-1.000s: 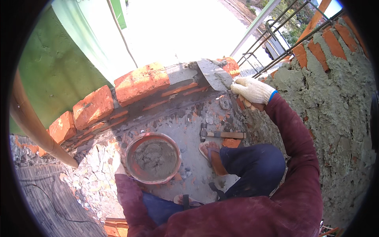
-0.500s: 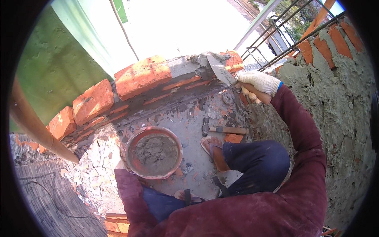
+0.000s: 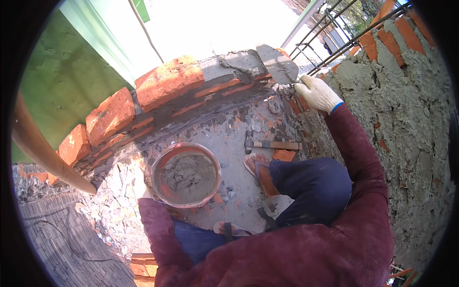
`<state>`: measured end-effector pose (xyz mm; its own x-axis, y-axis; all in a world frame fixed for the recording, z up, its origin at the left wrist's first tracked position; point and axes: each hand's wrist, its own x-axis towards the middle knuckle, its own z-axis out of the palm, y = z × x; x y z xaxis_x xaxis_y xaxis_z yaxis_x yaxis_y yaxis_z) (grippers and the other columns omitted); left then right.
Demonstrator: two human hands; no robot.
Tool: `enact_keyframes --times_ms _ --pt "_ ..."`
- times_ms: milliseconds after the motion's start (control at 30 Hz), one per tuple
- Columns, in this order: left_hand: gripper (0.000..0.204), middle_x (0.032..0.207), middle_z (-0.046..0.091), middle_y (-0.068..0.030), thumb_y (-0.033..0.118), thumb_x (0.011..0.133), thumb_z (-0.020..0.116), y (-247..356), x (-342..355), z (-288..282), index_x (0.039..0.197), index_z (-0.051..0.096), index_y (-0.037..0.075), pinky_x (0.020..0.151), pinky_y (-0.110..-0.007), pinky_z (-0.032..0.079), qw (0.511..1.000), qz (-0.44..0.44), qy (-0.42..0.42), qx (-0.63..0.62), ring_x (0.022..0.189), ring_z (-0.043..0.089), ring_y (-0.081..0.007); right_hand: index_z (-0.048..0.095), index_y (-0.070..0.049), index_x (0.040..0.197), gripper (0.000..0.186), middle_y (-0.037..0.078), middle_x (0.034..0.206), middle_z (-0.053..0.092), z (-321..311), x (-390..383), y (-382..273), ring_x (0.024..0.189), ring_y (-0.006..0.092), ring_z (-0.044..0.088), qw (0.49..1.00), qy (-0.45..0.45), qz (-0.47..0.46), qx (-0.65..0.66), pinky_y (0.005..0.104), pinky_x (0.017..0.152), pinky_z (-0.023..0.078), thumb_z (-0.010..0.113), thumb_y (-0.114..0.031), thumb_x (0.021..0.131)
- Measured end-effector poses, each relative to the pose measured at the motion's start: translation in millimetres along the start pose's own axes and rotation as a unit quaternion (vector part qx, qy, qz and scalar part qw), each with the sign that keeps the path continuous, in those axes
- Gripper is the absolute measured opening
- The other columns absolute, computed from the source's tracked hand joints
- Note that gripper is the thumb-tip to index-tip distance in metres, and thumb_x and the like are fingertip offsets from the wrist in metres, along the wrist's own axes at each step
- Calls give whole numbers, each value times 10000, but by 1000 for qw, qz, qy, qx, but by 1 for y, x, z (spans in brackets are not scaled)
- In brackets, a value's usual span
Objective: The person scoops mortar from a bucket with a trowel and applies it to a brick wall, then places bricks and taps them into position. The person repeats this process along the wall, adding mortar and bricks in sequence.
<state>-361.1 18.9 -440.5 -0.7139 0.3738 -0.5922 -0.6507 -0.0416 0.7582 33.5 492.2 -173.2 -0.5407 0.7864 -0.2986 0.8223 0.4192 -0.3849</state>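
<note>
My right hand (image 3: 319, 93), in a white knit glove with a blue cuff edge, is closed round the handle of a trowel (image 3: 277, 65). The mortar-smeared blade lies over the right end of the low brick wall (image 3: 169, 81), beside wet grey mortar (image 3: 241, 62) spread on its top. By the left rim of a round reddish bucket (image 3: 216, 162) is my left hand (image 3: 147, 184), washed out by bright sunlight, so its fingers cannot be made out. Grey mortar (image 3: 189, 176) partly fills the bucket.
A hammer (image 3: 275, 144) with a wooden handle lies near my sandalled foot, beside a broken brick piece (image 3: 284, 155). A rough mortared wall (image 3: 406, 129) rises at right, with steel rebar (image 3: 330, 43) beyond it. A bamboo pole (image 3: 48, 153) leans at left.
My right hand has turned over with the trowel. The blade has shifted right along the wall top, showing its broad face. My left hand stays by the bucket.
</note>
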Motion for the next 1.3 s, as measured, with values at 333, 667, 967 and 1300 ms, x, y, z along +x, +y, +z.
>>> enact_keyframes --times_ms 333,667,967,1300 --pt "446 1099 721 -85 408 1149 514 -1 3 -6 1238 689 7 887 -315 530 1000 15 16 17 993 671 -171 592 -65 1107 294 42 771 600 257 20 45 507 137 571 744 87 68 659 320 434 519 502 -343 1142" --pt "445 1108 719 -87 399 1149 512 -7 -6 -6 1244 686 1 909 -320 527 999 14 29 22 1009 669 -172 535 -62 1235 297 86 865 640 312 40 -69 709 199 684 816 -21 -26 578 382 632 576 511 -340 1131" --pt "443 1117 718 -89 391 1149 510 -4 -3 -3 1249 684 -4 928 -325 524 999 25 29 3 1023 668 -173 592 -27 1220 306 260 1011 706 201 -15 -26 954 490 695 970 146 -114 160 544 816 541 591 -292 1068" --pt "442 1127 717 -92 382 1150 508 0 3 -4 1256 681 -10 949 -331 521 999 32 8 -26 1039 666 -174 756 -83 945 114 143 903 758 -29 122 -45 912 319 775 810 229 -160 -516 460 789 587 693 -107 853"
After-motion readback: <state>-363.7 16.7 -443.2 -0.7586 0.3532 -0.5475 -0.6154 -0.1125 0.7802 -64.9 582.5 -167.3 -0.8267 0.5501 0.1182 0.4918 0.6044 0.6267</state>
